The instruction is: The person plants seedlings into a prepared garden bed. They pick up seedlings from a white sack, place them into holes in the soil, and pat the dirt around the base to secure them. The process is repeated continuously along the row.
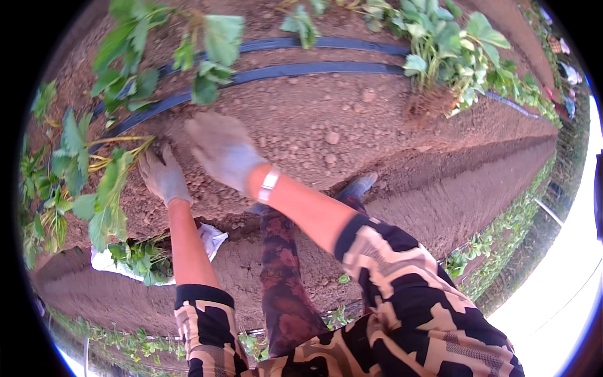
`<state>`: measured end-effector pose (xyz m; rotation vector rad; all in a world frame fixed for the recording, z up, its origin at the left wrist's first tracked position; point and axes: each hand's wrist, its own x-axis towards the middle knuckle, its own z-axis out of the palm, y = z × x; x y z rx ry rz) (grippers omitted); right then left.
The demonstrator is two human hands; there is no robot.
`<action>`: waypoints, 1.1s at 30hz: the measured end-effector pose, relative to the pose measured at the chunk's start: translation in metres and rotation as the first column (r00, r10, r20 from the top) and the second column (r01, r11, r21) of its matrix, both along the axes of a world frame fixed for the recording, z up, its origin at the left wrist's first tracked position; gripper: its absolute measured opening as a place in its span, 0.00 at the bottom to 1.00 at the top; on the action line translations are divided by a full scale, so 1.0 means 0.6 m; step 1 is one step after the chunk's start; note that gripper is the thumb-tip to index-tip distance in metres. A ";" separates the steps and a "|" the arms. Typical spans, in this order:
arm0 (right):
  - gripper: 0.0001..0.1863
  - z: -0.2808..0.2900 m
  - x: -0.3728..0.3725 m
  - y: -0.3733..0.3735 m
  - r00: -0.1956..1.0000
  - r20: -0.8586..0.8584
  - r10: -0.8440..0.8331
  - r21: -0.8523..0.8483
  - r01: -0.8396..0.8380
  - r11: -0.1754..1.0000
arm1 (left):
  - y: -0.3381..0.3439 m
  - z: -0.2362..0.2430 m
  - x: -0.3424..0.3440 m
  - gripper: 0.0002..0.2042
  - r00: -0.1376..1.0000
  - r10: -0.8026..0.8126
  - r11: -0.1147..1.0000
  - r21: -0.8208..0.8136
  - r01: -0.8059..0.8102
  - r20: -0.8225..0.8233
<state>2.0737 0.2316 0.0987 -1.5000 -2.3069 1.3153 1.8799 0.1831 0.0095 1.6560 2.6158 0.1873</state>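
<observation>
My left hand (163,171), in a soiled pale glove, grips the base of a leafy plant with yellowish stems (129,144) at soil level. My right hand (223,151), gloved alike, is over the bare soil (301,125) just right of it, its fingers smeared by motion. Two dark drip lines (314,69) run along the raised bed behind my hands. Below my left hand, a white sack (110,264) with more leafy plants (141,257) lies partly hidden by my forearm.
Plants with exposed roots (433,100) lie on the bed at the right. My legs and shoes (358,185) are in the furrow (452,188). Further planted rows (477,245) run beyond it. Other people (568,75) show small at the far upper right.
</observation>
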 end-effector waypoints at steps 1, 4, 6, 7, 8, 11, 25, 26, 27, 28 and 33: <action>0.23 -0.010 0.074 -0.030 0.982 -0.018 -0.189 0.156 0.189 0.969 | -0.005 0.001 0.039 0.23 0.999 -0.005 0.998 0.068 0.001 0.050; 0.18 -0.030 0.353 -0.095 0.884 0.190 -0.427 0.471 0.300 0.829 | -0.029 0.029 0.161 0.18 0.891 -0.205 0.977 0.142 0.160 0.406; 0.16 0.015 0.510 -0.089 0.438 -0.033 -0.898 0.177 0.887 0.426 | -0.042 0.065 0.305 0.13 0.784 -0.367 0.930 0.200 0.307 0.501; 0.16 0.010 0.561 -0.089 0.248 -0.042 -0.968 0.123 0.963 0.242 | -0.052 0.087 0.356 0.12 0.640 -0.365 0.920 0.155 0.360 0.676; 0.18 0.008 0.650 -0.094 0.168 -0.098 -0.981 0.087 0.983 0.160 | -0.053 0.096 0.441 0.13 0.528 -0.334 0.917 0.140 0.374 0.780; 0.21 -0.013 0.760 -0.065 0.044 -0.064 -0.997 0.099 0.994 0.038 | -0.021 0.137 0.620 0.15 0.420 -0.345 0.886 0.144 0.440 0.839; 0.17 0.031 0.814 -0.092 -0.087 -0.494 -0.865 -0.388 0.913 0.130 | 0.139 0.127 0.935 0.18 0.621 -0.572 0.697 -0.082 0.712 0.535; 0.17 0.049 0.809 -0.101 -0.060 -0.557 -0.828 -0.403 0.892 0.206 | 0.123 0.110 0.914 0.17 0.629 -0.622 0.720 0.025 0.694 0.467; 0.17 0.065 0.813 -0.114 -0.031 -0.616 -0.788 -0.398 0.875 0.276 | 0.111 0.112 0.911 0.17 0.628 -0.664 0.724 0.140 0.675 0.406; 0.16 0.080 0.807 -0.126 -0.011 -0.643 -0.766 -0.417 0.844 0.338 | 0.099 0.115 0.903 0.17 0.615 -0.633 0.756 0.208 0.620 0.470; 0.13 0.103 0.757 -0.155 -0.001 -0.602 -0.799 -0.500 0.780 0.375 | 0.030 0.213 0.863 0.16 -0.071 -0.027 0.958 0.047 0.284 0.997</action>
